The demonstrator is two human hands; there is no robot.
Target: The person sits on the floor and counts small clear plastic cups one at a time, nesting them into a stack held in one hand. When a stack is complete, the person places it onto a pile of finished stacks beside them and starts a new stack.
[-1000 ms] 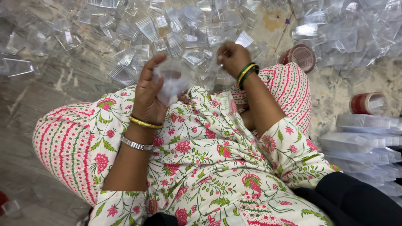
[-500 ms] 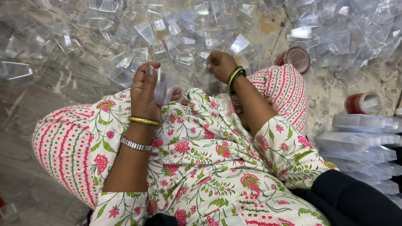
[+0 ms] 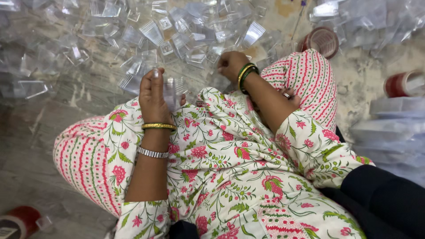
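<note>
Down on floor (image 3: 40,132): two hands at work, one person seated, floral printed lap between. Left hand (image 3: 153,95), fingers closed around small clear plastic piece (image 3: 171,90), held upright just above knee. Right hand (image 3: 231,65) curled into pile of clear plastic pieces (image 3: 186,33), too many to count, angular, glossy; grip there hidden. Four red tape rolls (image 3: 322,42) about: one beside right knee, one far right, two at bottom left corner. Stacked clear lids (image 3: 394,128) right.

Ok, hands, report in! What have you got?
Left hand holds clear plastic pieces. Right hand reaches into clear pile on floor. Nothing in the way.
</note>
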